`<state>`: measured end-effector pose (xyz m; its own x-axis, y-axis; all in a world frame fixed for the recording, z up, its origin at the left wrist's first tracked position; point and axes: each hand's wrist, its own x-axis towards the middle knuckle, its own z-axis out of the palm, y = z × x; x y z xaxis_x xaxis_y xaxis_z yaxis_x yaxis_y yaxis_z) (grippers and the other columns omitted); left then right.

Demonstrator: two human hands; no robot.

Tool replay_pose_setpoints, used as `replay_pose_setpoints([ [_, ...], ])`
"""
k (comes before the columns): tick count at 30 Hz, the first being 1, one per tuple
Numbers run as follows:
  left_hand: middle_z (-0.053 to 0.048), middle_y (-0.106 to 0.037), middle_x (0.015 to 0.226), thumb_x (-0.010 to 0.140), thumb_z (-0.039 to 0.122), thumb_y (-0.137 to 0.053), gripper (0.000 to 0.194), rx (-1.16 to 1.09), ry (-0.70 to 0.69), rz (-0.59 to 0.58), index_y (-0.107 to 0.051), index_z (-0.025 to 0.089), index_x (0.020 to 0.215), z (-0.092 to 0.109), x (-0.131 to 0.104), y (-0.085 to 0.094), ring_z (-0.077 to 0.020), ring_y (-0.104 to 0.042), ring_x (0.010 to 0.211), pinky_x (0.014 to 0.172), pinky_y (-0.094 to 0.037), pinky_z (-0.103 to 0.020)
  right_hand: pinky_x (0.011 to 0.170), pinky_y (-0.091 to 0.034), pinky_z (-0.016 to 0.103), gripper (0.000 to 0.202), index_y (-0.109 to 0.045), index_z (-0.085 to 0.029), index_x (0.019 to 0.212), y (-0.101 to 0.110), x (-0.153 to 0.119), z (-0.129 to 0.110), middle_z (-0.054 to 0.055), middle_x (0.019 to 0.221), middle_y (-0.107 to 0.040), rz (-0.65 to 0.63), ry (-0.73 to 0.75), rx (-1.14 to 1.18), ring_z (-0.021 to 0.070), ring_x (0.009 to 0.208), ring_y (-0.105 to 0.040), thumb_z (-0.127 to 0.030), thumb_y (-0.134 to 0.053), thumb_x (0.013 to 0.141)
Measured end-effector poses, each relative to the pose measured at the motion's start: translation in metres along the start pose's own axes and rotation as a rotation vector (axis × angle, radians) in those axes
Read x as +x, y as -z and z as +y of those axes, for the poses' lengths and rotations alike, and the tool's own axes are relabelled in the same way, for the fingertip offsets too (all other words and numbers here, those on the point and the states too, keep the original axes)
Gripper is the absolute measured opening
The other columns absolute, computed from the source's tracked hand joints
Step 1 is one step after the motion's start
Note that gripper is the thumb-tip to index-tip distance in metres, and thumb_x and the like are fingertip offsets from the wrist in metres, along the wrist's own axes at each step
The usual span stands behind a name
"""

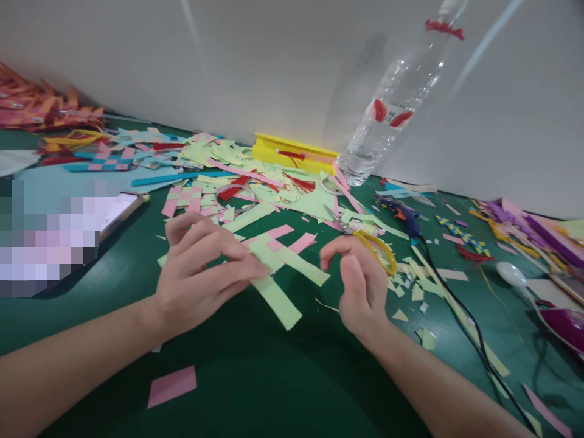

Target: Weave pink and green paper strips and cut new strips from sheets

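Note:
My left hand (207, 261) pinches a small weave of pale green and pink paper strips (269, 254) between thumb and fingers, above the table. Loose strip ends stick out from the weave, two green ones toward the lower right and pink ones toward the back. To the right of it, my right hand (360, 289) is raised with bent fingers, its thumb apart from the index finger and nothing seen between them. Just behind that hand lie scissors with yellow handles (385, 258), partly covered by it. A pink paper piece (172, 386) rests near the front.
Paper scraps (214, 152) and red tassels (298, 182) litter the back of the green table (255, 389). A plastic bottle (387, 103) leans at the wall beside a yellow folded strip (292, 155). At right lie a glue gun (401, 213), its black cord and a white spoon (511, 274); a phone (118, 213) is left.

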<state>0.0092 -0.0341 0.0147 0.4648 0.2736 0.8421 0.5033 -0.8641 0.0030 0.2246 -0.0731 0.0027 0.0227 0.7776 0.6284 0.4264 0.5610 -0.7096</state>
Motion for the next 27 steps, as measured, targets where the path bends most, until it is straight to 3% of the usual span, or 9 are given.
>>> replay_pose_setpoints([
  [3, 0.005, -0.063, 0.062, 0.082, 0.012, -0.065, 0.021, 0.007, -0.037, 0.046, -0.062, 0.030, 0.072, 0.001, -0.001, -0.001, -0.0148, -0.053, 0.057, 0.062, -0.038, -0.041, 0.051, -0.045, 0.027, 0.050, -0.064, -0.019, 0.064, -0.001, 0.001, -0.002, 0.001, 0.056, -0.059, -0.186, -0.412, 0.248, 0.0122, 0.050, -0.054, -0.047, -0.036, 0.094],
  [5, 0.005, -0.062, 0.061, 0.079, 0.008, -0.069, 0.022, 0.001, -0.073, 0.065, -0.062, 0.028, 0.071, 0.000, -0.004, -0.002, -0.0141, -0.054, 0.056, 0.061, -0.038, -0.040, 0.053, -0.047, 0.027, 0.051, -0.070, -0.018, 0.067, -0.003, 0.003, -0.003, 0.002, 0.058, -0.064, -0.270, -0.574, 0.421, 0.0123, 0.050, -0.057, -0.052, -0.041, 0.092],
  [7, 0.006, -0.064, 0.063, 0.078, 0.010, -0.070, 0.021, 0.011, -0.099, 0.090, -0.064, 0.029, 0.075, -0.001, -0.008, -0.002, -0.0140, -0.057, 0.059, 0.062, -0.039, -0.039, 0.056, -0.050, 0.026, 0.048, -0.074, -0.017, 0.073, -0.005, 0.005, -0.004, 0.004, 0.065, -0.070, -0.335, -0.668, 0.549, 0.0130, 0.053, -0.061, -0.054, -0.048, 0.088],
  [10, 0.009, -0.066, 0.066, 0.081, 0.012, -0.068, 0.019, 0.038, -0.077, -0.008, -0.063, 0.029, 0.073, -0.002, -0.012, 0.001, -0.0134, -0.059, 0.061, 0.064, -0.042, -0.039, 0.057, -0.053, 0.025, 0.041, -0.076, -0.016, 0.080, -0.007, 0.007, -0.005, 0.007, 0.073, -0.074, -0.418, -0.791, 0.682, 0.0129, 0.056, -0.065, -0.053, -0.059, 0.081],
  [14, 0.010, -0.070, 0.068, 0.087, 0.012, -0.060, 0.019, 0.012, -0.166, -0.029, -0.064, 0.030, 0.079, -0.002, -0.011, 0.002, -0.0117, -0.059, 0.056, 0.064, -0.042, -0.038, 0.059, -0.054, 0.022, 0.029, -0.076, -0.015, 0.085, -0.009, 0.006, -0.005, 0.007, 0.076, -0.075, -0.459, -0.904, 0.777, 0.0115, 0.058, -0.067, -0.042, -0.070, 0.075],
  [17, 0.006, -0.071, 0.073, 0.087, 0.013, -0.059, 0.019, 0.009, -0.193, -0.071, -0.065, 0.031, 0.087, -0.003, -0.010, -0.002, -0.0136, -0.062, 0.062, 0.070, -0.042, -0.039, 0.058, -0.055, 0.021, 0.022, -0.076, -0.016, 0.082, -0.011, 0.005, -0.004, 0.005, 0.073, -0.075, -0.410, -0.908, 0.758, 0.0105, 0.056, -0.067, -0.035, -0.076, 0.070],
  [20, 0.002, -0.068, 0.077, 0.084, 0.012, -0.062, 0.021, 0.016, -0.099, -0.059, -0.062, 0.031, 0.095, -0.003, -0.009, -0.008, -0.0163, -0.062, 0.067, 0.077, -0.042, -0.041, 0.056, -0.054, 0.021, 0.022, -0.076, -0.015, 0.077, -0.012, 0.006, -0.002, 0.005, 0.070, -0.075, -0.294, -0.878, 0.691, 0.0111, 0.054, -0.066, -0.035, -0.078, 0.068],
  [24, 0.002, -0.058, 0.078, 0.082, 0.010, -0.058, 0.038, -0.049, 0.187, -0.086, -0.051, 0.029, 0.114, -0.004, -0.009, -0.013, -0.0166, -0.057, 0.070, 0.080, -0.044, -0.041, 0.057, -0.056, 0.024, 0.022, -0.075, -0.016, 0.074, -0.013, 0.006, 0.000, 0.006, 0.071, -0.075, -0.107, -0.842, 0.615, 0.0143, 0.057, -0.068, -0.037, -0.077, 0.068],
  [27, 0.000, -0.054, 0.084, 0.084, 0.013, -0.054, 0.040, -0.254, 0.439, -0.119, -0.044, 0.023, 0.121, -0.005, -0.011, -0.014, -0.0152, -0.056, 0.071, 0.069, -0.050, -0.034, 0.061, -0.057, 0.027, 0.021, -0.075, -0.016, 0.072, -0.014, 0.005, 0.001, 0.007, 0.074, -0.076, -0.037, -0.819, 0.596, 0.0156, 0.060, -0.069, -0.037, -0.077, 0.069],
])
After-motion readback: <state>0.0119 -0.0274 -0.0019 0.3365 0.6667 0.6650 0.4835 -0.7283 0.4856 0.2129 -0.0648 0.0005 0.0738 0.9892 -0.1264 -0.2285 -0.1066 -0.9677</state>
